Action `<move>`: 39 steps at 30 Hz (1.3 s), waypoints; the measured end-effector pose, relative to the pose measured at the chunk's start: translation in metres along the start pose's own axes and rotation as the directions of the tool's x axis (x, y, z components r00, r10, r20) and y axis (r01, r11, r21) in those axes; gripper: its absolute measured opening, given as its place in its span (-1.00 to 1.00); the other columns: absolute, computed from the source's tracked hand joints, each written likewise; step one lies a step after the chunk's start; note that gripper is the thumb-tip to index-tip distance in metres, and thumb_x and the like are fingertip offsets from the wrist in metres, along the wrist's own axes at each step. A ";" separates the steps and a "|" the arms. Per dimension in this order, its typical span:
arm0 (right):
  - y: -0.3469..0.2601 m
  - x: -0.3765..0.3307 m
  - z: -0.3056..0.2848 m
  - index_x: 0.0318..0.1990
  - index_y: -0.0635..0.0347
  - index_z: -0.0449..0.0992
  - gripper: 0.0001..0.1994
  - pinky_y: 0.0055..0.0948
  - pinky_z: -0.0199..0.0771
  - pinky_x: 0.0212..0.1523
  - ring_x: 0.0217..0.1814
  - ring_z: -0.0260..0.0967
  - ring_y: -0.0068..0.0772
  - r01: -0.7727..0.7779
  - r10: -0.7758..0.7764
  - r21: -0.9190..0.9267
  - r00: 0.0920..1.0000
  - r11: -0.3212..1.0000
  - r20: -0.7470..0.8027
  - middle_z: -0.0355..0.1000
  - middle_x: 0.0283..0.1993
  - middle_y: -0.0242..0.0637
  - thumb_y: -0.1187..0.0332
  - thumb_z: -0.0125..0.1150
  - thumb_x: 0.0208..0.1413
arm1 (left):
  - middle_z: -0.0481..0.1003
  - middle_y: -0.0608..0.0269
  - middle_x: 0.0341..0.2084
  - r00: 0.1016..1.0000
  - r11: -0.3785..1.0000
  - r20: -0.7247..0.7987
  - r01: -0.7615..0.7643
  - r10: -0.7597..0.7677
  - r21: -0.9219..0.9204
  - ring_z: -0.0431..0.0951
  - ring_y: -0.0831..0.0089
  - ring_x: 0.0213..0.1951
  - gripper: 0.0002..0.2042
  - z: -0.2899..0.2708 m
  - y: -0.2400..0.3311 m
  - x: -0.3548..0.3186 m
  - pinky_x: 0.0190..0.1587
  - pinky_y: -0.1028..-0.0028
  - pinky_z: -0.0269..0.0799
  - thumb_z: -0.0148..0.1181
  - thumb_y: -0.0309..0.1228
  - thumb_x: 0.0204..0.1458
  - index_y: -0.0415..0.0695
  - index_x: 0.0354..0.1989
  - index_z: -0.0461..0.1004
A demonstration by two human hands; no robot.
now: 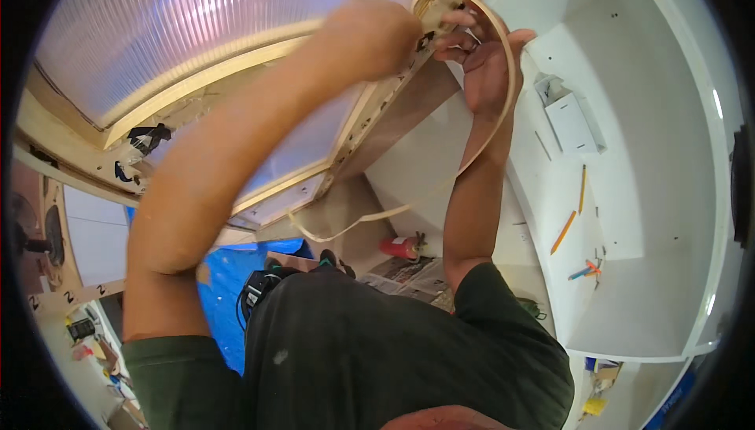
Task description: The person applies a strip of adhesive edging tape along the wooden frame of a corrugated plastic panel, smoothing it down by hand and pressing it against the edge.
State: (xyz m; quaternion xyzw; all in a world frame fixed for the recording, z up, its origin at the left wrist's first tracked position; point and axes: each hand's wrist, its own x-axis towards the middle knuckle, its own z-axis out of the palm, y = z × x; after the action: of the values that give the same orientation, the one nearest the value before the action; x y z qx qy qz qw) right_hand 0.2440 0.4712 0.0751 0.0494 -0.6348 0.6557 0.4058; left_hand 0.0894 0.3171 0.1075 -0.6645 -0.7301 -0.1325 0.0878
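Both my arms reach up toward a wooden frame bar point(370, 108) between ribbed translucent panels point(197, 21). My left hand point(377, 33) is closed as a fist against the bar near its top; what it grips is hidden. My right hand point(484, 56) pinches the end of a thin, pale wooden strip point(503, 108) at the bar. The strip loops over my right hand, runs down along my right forearm and curls away to a loose end below.
A white shelf unit point(629, 194) stands on the right, with a small white box point(572, 122), pencils point(563, 231) and small bits on its ledges. Below are a red extinguisher point(399, 247), a blue tarp point(224, 288) and a black power tool point(255, 288).
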 end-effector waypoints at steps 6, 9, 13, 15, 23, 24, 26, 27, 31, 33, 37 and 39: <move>0.001 0.031 0.024 0.47 0.37 0.35 -0.50 -0.20 0.64 0.27 0.30 0.59 -0.09 0.107 -0.114 0.122 0.992 0.987 0.053 0.51 0.35 0.18 0.48 0.15 0.42 | 0.72 0.02 -0.05 0.967 0.995 0.238 0.075 -0.089 0.065 0.73 -0.04 0.00 -0.56 -0.034 0.001 0.002 0.03 0.04 0.64 0.15 -0.48 0.19 0.08 0.25 0.64; -0.003 0.044 0.016 0.44 0.40 0.37 -0.56 -0.26 0.67 0.23 0.26 0.62 -0.11 0.044 -0.045 0.009 0.965 0.999 0.260 0.59 0.23 0.13 0.50 0.09 0.47 | 0.73 -0.05 -0.18 0.958 0.986 0.266 0.067 -0.106 0.154 0.75 -0.05 -0.13 -0.39 -0.036 0.005 0.001 -0.03 0.04 0.64 0.26 -0.47 0.20 0.12 0.48 0.47; -0.005 0.052 0.002 0.27 0.36 0.52 -0.66 -0.44 0.66 0.06 -0.01 0.66 -0.26 0.205 -0.156 -0.311 0.972 0.928 0.175 0.66 0.07 -0.03 0.48 0.25 0.41 | 0.73 -0.04 -0.18 0.952 0.981 0.277 0.080 -0.127 0.174 0.76 -0.02 -0.15 -0.35 -0.038 0.005 0.000 -0.03 0.06 0.65 0.29 -0.42 0.21 0.22 0.53 0.41; -0.002 0.062 -0.007 0.19 0.50 0.56 -0.70 -0.43 0.73 -0.11 -0.14 0.70 -0.26 0.372 -0.318 -0.407 0.928 0.835 0.195 0.64 0.08 -0.01 0.43 0.26 0.45 | 0.73 -0.03 -0.19 0.954 0.978 0.271 0.073 -0.124 0.193 0.76 0.00 -0.15 -0.32 -0.036 0.005 0.002 -0.04 0.06 0.65 0.31 -0.40 0.21 0.26 0.55 0.39; -0.020 0.063 0.003 0.31 0.39 0.47 -0.64 -0.32 0.77 -0.21 0.01 0.72 -0.08 -0.148 0.144 0.115 0.989 0.982 0.037 0.62 0.14 0.10 0.34 0.11 0.52 | 0.71 -0.11 -0.31 0.990 0.994 -0.093 0.108 -0.107 0.014 0.76 -0.08 -0.23 -0.82 0.010 0.025 0.000 -0.15 -0.01 0.66 0.25 -0.42 0.17 -0.21 -0.14 0.69; -0.041 0.058 0.002 0.33 0.38 0.47 -0.61 -0.32 0.77 -0.24 0.01 0.72 -0.06 -0.214 0.199 0.133 0.973 0.968 0.115 0.60 0.16 0.12 0.28 0.09 0.53 | 0.70 -0.17 -0.36 0.967 0.992 -0.228 0.104 -0.117 -0.067 0.75 -0.11 -0.29 -0.87 0.017 0.024 -0.004 -0.19 -0.05 0.65 0.22 -0.46 0.12 -0.25 -0.31 0.66; -0.074 0.052 0.002 0.34 0.35 0.49 -0.51 -0.42 0.69 -0.37 -0.13 0.71 -0.17 -0.331 0.307 0.108 0.932 0.937 0.193 0.65 0.12 0.08 0.11 0.02 0.54 | 0.70 -0.11 -0.40 0.923 0.985 -0.348 0.130 -0.163 -0.117 0.76 -0.06 -0.32 -0.84 0.031 0.028 -0.006 -0.25 0.04 0.66 0.22 -0.44 0.13 -0.21 -0.41 0.68; -0.086 0.058 0.009 0.29 0.33 0.54 -0.52 -0.47 0.62 -0.42 -0.17 0.69 -0.23 -0.326 0.345 -0.169 0.933 0.930 0.103 0.67 0.03 0.02 0.10 0.13 0.49 | 0.70 -0.08 -0.42 0.894 0.980 -0.409 0.138 -0.185 -0.141 0.77 -0.03 -0.34 -0.81 0.036 0.030 -0.005 -0.27 0.09 0.67 0.22 -0.43 0.13 -0.20 -0.46 0.70; -0.113 0.073 0.058 -0.03 0.28 0.73 -0.56 -0.55 0.44 -0.38 -0.34 0.52 -0.53 -0.156 0.247 -0.857 0.968 0.490 -0.035 0.68 -0.32 -0.31 0.05 0.53 0.20 | 0.70 -0.15 -0.38 0.864 0.927 -0.372 0.241 -0.339 -0.286 0.77 -0.05 -0.35 -0.77 0.053 0.033 -0.007 -0.26 0.08 0.68 0.21 -0.41 0.19 -0.29 -0.09 0.62; -0.110 0.093 0.049 -0.11 0.26 0.76 -0.58 -0.51 0.48 -0.29 -0.32 0.51 -0.54 0.017 0.197 -0.880 0.972 0.475 0.125 0.65 -0.33 -0.35 0.04 0.56 0.15 | 0.70 -0.20 -0.33 0.867 0.843 -0.226 0.318 -0.444 -0.434 0.77 -0.08 -0.29 -0.59 0.057 0.040 -0.009 -0.19 0.03 0.69 0.21 -0.36 0.25 -0.34 0.21 0.51; -0.107 0.104 0.068 -0.21 0.08 0.75 -0.67 -0.30 0.57 -0.17 -0.24 0.65 -0.37 0.099 0.110 -0.995 0.989 0.000 0.099 0.70 -0.29 -0.34 0.04 0.57 0.05 | 0.69 -0.30 -0.22 0.916 0.735 -0.028 0.303 -0.401 -0.607 0.74 -0.19 -0.14 -0.32 0.063 0.039 -0.021 -0.04 -0.07 0.63 0.17 -0.27 0.35 -0.31 0.55 0.12; -0.113 0.103 0.080 -0.20 0.03 0.76 -0.73 -0.29 0.58 -0.11 -0.17 0.67 -0.32 0.244 0.147 -0.956 0.964 -0.165 0.220 0.71 -0.21 -0.34 0.11 0.54 0.05 | 0.67 -0.39 -0.17 0.919 0.616 -0.002 0.262 -0.395 -0.743 0.71 -0.27 -0.04 -0.25 0.061 0.036 -0.021 0.07 -0.13 0.57 0.15 -0.26 0.37 -0.21 0.65 -0.01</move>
State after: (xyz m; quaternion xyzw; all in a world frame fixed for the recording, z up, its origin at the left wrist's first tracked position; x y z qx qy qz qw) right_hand 0.2070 0.4344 0.2398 -0.1698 -0.9520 -0.0903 0.2382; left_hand 0.1297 0.3189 0.0455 -0.4847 -0.7154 -0.4805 -0.1498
